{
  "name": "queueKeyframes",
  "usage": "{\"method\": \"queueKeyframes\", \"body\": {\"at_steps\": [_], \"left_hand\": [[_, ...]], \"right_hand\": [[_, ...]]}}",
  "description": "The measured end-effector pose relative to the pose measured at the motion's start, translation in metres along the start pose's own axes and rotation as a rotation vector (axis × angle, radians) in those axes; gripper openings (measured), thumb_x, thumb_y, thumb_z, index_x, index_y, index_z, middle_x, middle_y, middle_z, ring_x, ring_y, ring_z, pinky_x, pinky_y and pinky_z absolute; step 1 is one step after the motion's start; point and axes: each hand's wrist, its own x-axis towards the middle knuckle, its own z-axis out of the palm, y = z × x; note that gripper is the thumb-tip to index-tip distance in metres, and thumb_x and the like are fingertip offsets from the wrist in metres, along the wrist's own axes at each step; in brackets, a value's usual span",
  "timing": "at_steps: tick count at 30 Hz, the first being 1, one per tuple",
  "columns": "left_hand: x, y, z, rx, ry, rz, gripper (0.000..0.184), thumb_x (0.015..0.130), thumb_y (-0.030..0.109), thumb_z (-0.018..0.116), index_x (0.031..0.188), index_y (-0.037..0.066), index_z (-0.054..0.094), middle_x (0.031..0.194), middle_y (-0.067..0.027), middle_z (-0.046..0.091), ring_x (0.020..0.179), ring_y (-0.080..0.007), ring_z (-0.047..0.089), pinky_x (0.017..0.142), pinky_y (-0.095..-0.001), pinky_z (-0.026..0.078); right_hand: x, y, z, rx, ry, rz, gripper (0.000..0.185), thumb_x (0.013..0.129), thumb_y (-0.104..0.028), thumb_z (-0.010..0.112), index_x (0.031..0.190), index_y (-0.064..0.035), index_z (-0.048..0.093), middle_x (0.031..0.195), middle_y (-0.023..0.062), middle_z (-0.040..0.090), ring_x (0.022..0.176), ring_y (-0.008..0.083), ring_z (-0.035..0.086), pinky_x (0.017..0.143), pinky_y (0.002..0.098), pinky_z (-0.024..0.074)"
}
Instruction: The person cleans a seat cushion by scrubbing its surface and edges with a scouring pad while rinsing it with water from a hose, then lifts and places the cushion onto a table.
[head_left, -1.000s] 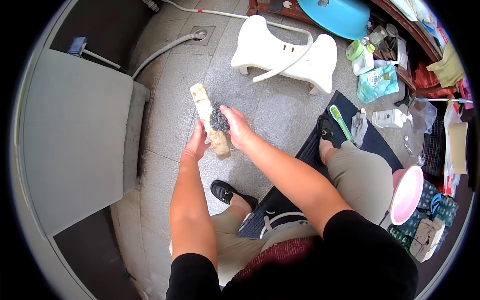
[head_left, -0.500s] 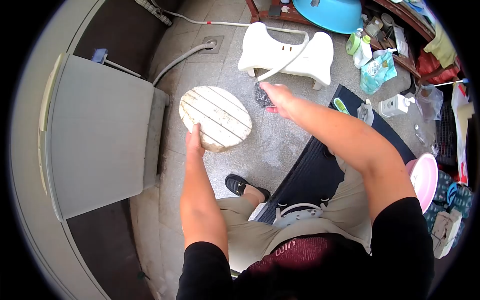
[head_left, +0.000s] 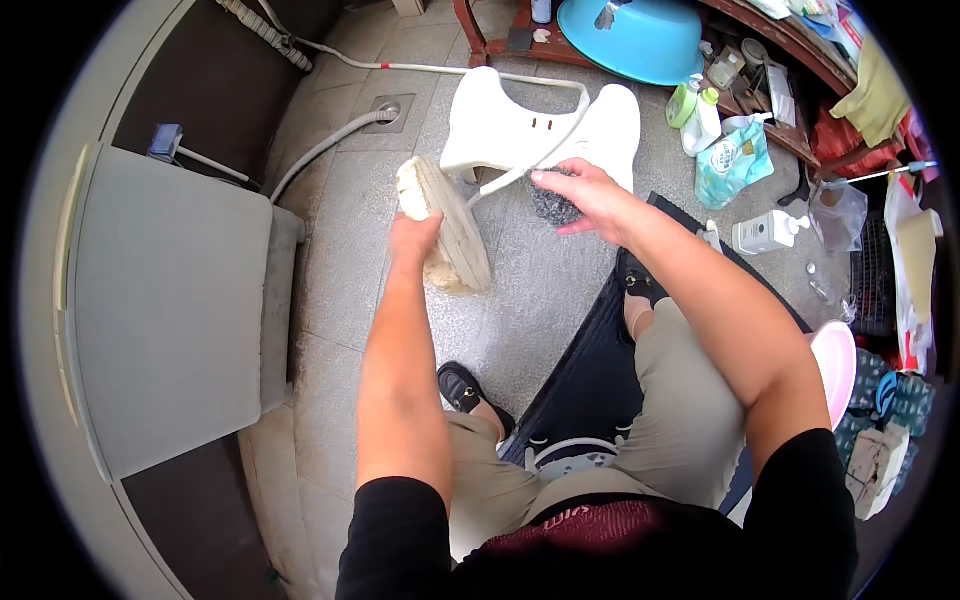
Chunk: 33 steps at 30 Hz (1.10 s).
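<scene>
My left hand (head_left: 416,238) is closed on the near-left side of a thick, pale, round chopping block (head_left: 458,240). The block is tipped up on edge, so mostly its stained rim shows, and the broad face is largely out of sight. A dark grey steel wool scourer (head_left: 554,203) sits in my right hand (head_left: 598,205), with fingers curled over it. Scourer and block are apart, the scourer being to the right. Just beyond both hands stands a white plastic stool (head_left: 590,130) with a pale hose (head_left: 545,160) draped over it.
A blue basin (head_left: 640,45) leans at the back. Soap bottles (head_left: 703,125), a refill pouch (head_left: 735,165) and a white pump bottle (head_left: 768,233) stand on the right. A black mat (head_left: 590,380) lies under my legs. On the left is a grey cabinet (head_left: 170,310); a floor drain (head_left: 388,115) lies beyond it.
The block has turned from showing its grooved broad face to standing on edge. My right hand with the scourer has shifted slightly right. The whole view has moved a little.
</scene>
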Motion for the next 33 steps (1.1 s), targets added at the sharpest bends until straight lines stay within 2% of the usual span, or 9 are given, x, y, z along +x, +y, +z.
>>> {"method": "queueKeyframes", "body": {"at_steps": [1,3,6,9,14,21,24,26,33], "left_hand": [[0.005,0.015,-0.023,-0.003,-0.007,-0.008,0.073,0.073,0.048,0.067,0.122,-0.004,0.057,0.116,-0.0239,0.065,0.113,-0.033,0.062,0.095,-0.0384,0.049],[0.031,0.026,-0.057,0.182,-0.483,-0.029,0.067,0.071,0.047,0.068,0.117,-0.001,0.064,0.117,-0.0188,0.066,0.112,-0.0322,0.063,0.095,-0.039,0.048],[0.039,0.021,-0.066,0.652,-0.562,0.189,0.065,0.066,0.048,0.067,0.108,-0.002,0.069,0.112,-0.023,0.067,0.103,-0.0346,0.066,0.09,-0.0383,0.051],[0.033,0.024,-0.042,0.832,-0.561,0.284,0.057,0.071,0.045,0.07,0.111,0.005,0.071,0.11,-0.0122,0.07,0.098,-0.0268,0.069,0.084,-0.0352,0.054],[0.013,0.076,-0.015,0.918,-0.632,0.285,0.049,0.072,0.041,0.069,0.105,0.006,0.071,0.102,-0.0099,0.072,0.093,-0.0253,0.07,0.082,-0.0341,0.054],[-0.002,0.066,-0.045,0.839,-0.42,0.449,0.048,0.073,0.035,0.072,0.11,0.007,0.06,0.085,-0.0124,0.071,0.083,-0.0275,0.07,0.075,-0.0374,0.055],[-0.019,0.034,-0.066,0.711,-0.27,0.454,0.052,0.07,0.035,0.073,0.114,0.01,0.061,0.085,-0.015,0.07,0.081,-0.0295,0.07,0.075,-0.0397,0.055],[-0.038,0.0,-0.061,0.613,-0.201,0.429,0.053,0.07,0.035,0.073,0.115,0.011,0.061,0.085,-0.016,0.07,0.08,-0.0303,0.07,0.074,-0.0405,0.055],[-0.059,-0.008,-0.028,0.439,-0.093,0.288,0.055,0.066,0.033,0.074,0.116,0.013,0.064,0.08,-0.0129,0.071,0.071,-0.0305,0.07,0.066,-0.042,0.056]], "right_hand": [[0.016,0.008,0.003,0.005,0.004,0.047,0.063,0.081,-0.039,0.074,0.128,-0.0047,0.049,0.119,0.0104,0.055,0.108,0.0221,0.055,0.081,0.0422,0.0531],[0.049,0.028,0.004,-0.085,-0.025,0.087,0.063,0.081,-0.034,0.074,0.13,-0.0061,0.048,0.12,0.0104,0.055,0.108,0.0219,0.055,0.079,0.0406,0.0537],[0.112,0.068,0.018,-0.358,0.049,0.103,0.06,0.077,-0.024,0.072,0.131,-0.0077,0.049,0.113,0.0127,0.06,0.096,0.0205,0.06,0.067,0.0357,0.0567],[0.145,0.104,0.026,-0.349,0.018,0.147,0.06,0.079,-0.025,0.071,0.131,-0.005,0.048,0.109,0.0133,0.062,0.089,0.0202,0.063,0.063,0.0344,0.0567],[0.194,0.157,0.055,-0.291,0.12,0.149,0.058,0.086,-0.029,0.062,0.133,0.0009,0.045,0.105,0.0185,0.065,0.065,0.0197,0.065,0.06,0.0323,0.0552],[0.195,0.155,0.051,0.0,0.001,0.24,0.056,0.086,-0.029,0.063,0.133,-0.0035,0.048,0.105,0.0166,0.065,0.076,0.0204,0.066,0.068,0.0366,0.0537],[0.181,0.141,0.058,-0.198,-0.069,-0.09,0.048,0.084,-0.027,0.064,0.125,-0.0046,0.054,0.104,0.0163,0.066,0.084,0.0278,0.066,0.078,0.0403,0.0519],[0.157,0.096,0.07,-0.364,0.1,-0.533,0.038,0.083,-0.022,0.066,0.117,-0.0067,0.058,0.097,0.0139,0.065,0.085,0.0249,0.064,0.077,0.0374,0.0512],[0.126,0.067,0.133,-0.744,-0.194,-0.702,0.035,0.082,-0.025,0.068,0.107,-0.0033,0.059,0.093,0.0177,0.067,0.088,0.034,0.067,0.079,0.0415,0.0531]]}}
